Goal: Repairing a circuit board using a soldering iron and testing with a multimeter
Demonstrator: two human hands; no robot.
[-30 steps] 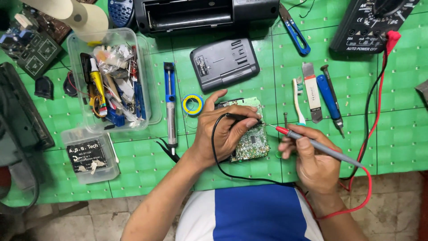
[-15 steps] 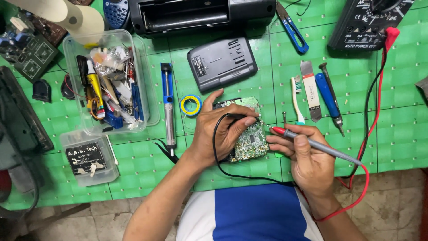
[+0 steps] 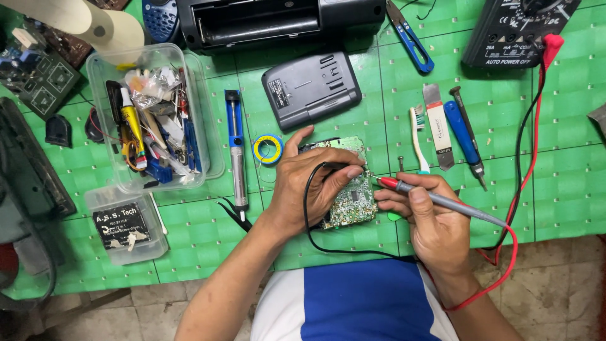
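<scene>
Two bare forearms enter from the near edge, no sleeves reaching the wrists, no watch, ring or glove on either. Left hand (image 3: pixel 319 183) and right hand (image 3: pixel 429 221) both uncovered, nails short. Torso at near centre wears a shirt (image 3: pixel 353 303): broad blue panel in the middle, white at both shoulders.

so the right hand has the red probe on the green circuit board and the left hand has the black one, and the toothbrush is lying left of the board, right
Not quite: the toothbrush lies to the right of the green circuit board, beside the blue screwdriver, as the head view shows. The rest holds: the right hand has the red probe at the board and the left hand has the black one.
</scene>
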